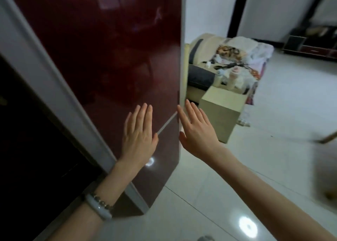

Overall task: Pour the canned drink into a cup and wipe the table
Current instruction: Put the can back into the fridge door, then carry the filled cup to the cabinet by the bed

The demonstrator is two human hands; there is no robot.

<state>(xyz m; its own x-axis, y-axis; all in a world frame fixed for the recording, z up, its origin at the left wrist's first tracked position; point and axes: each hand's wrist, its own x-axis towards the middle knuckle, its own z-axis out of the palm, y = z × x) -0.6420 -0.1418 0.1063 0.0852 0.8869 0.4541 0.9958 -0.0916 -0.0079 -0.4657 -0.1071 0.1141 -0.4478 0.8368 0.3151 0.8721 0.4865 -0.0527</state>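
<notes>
A tall dark-red glossy refrigerator (pixel 109 58) fills the left and middle of the head view, its doors shut, with a thin seam between upper and lower door. My left hand (pixel 138 133) is held flat in front of the red door with fingers stretched and holds nothing. My right hand (pixel 197 129) is open at the fridge's right edge, fingertips at the door seam, also holding nothing. No can, cup or cloth is in view.
A beige box-shaped stool (pixel 221 111) stands on the white tiled floor just right of the fridge. Behind it a sofa (pixel 200 75) is piled with clothes and small items. A dark low cabinet (pixel 310 44) sits far right. A blurred wooden leg (pixel 326 138) enters at right.
</notes>
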